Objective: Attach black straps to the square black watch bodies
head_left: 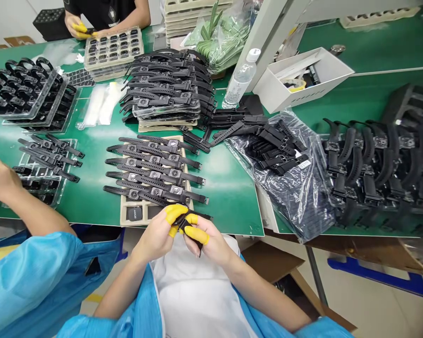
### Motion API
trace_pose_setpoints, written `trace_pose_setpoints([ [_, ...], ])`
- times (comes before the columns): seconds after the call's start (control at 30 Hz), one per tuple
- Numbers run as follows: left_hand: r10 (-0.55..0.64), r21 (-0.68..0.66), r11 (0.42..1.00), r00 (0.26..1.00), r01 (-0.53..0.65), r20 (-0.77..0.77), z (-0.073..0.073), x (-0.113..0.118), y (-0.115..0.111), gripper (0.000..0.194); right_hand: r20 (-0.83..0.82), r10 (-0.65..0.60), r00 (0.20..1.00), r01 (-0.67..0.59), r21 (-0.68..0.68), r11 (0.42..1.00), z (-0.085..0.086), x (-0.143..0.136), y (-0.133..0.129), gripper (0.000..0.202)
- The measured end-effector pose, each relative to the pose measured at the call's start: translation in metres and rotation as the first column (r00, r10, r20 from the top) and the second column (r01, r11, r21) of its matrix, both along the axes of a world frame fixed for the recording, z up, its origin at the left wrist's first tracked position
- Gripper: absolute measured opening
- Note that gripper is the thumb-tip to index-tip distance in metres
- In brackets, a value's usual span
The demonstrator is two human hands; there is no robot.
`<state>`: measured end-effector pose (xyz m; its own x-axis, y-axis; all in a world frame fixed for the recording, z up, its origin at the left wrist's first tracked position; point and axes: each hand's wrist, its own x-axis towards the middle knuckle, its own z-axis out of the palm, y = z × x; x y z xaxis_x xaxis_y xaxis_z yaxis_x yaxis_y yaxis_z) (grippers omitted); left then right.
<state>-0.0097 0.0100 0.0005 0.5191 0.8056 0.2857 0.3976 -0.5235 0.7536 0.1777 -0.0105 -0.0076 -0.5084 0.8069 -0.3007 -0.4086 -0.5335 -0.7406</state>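
Just past the table's front edge, my left hand (158,236) and my right hand (211,239) meet, wearing yellow finger cots. Both are closed on a black smartwatch (182,222), the left fingers around its upper end and the right fingers pinching its strap. Much of the watch is hidden by the fingers. Directly beyond lies a beige tray (123,218) with rows of black smartwatches (155,176), straps spread out and sensor backs up. A square black watch body (134,213) sits in its near-left compartment.
Loose black straps (280,148) lie on a plastic bag (296,197) to the right, near more watches (370,155). Behind stand stacked watch trays (169,89), a water bottle (241,80) and a white box (303,80). Co-workers' hands (0,178) are at left and across the table.
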Motion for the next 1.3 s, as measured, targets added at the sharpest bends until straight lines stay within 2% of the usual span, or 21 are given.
trace_pose_setpoints([
  [0.17,0.007,0.029,1.0,0.999,-0.006,-0.035,-0.001,0.002,0.0,0.053,-0.117,-0.046,0.992,0.028,-0.155,0.988,0.003,-0.004,0.001,0.034],
  [0.27,-0.057,-0.03,0.998,0.997,0.056,-0.051,0.004,-0.002,0.002,0.053,-0.125,-0.062,0.99,0.037,-0.188,0.981,0.006,-0.003,0.002,0.034],
  [0.37,-0.103,-0.036,0.994,0.992,0.101,-0.071,0.012,-0.006,0.003,0.053,-0.111,-0.048,0.993,0.025,-0.199,0.98,0.008,-0.003,0.003,0.033],
  [0.5,-0.061,0.069,0.995,0.973,0.078,-0.222,0.018,-0.005,0.004,0.049,-0.073,-0.028,0.997,0.012,-0.21,0.978,0.006,-0.004,0.003,0.032],
  [0.57,-0.069,0.084,0.992,0.967,0.092,-0.246,0.018,-0.005,0.005,0.047,-0.058,-0.022,0.998,0.01,-0.205,0.979,0.004,-0.004,0.002,0.032],
  [0.73,-0.095,-0.013,0.995,0.991,0.094,-0.099,0.01,-0.008,0.003,0.049,-0.053,-0.034,0.998,0.026,-0.154,0.988,-0.001,-0.002,0.0,0.037],
  [0.83,-0.062,-0.001,0.998,0.998,0.062,-0.007,0.005,-0.011,0.0,0.046,-0.023,-0.035,0.999,0.033,-0.095,0.995,-0.003,0.0,-0.003,0.041],
  [1.03,-0.126,0.04,0.989,0.965,0.139,-0.228,0.009,-0.018,0.001,0.038,-0.001,0.043,0.999,-0.043,-0.125,0.991,-0.013,0.004,-0.009,0.044],
  [1.1,-0.118,0.013,0.992,0.974,0.123,-0.193,0.009,-0.018,0.001,0.035,0.014,0.04,0.999,-0.038,-0.124,0.992,-0.015,0.005,-0.011,0.046],
  [1.17,-0.057,-0.007,0.998,0.995,0.057,-0.085,0.007,-0.015,0.0,0.033,0.05,0.011,0.999,-0.005,-0.114,0.994,-0.013,0.004,-0.012,0.048],
  [1.23,0.07,-0.008,0.998,0.994,-0.07,0.083,0.001,-0.008,-0.003,0.03,0.095,-0.017,0.995,0.027,-0.105,0.994,-0.008,0.003,-0.013,0.049],
  [1.3,0.189,-0.103,0.981,0.939,-0.166,0.287,-0.005,0.002,-0.008,0.034,0.103,0.015,0.995,-0.001,-0.135,0.991,-0.001,0.002,-0.014,0.052],
])
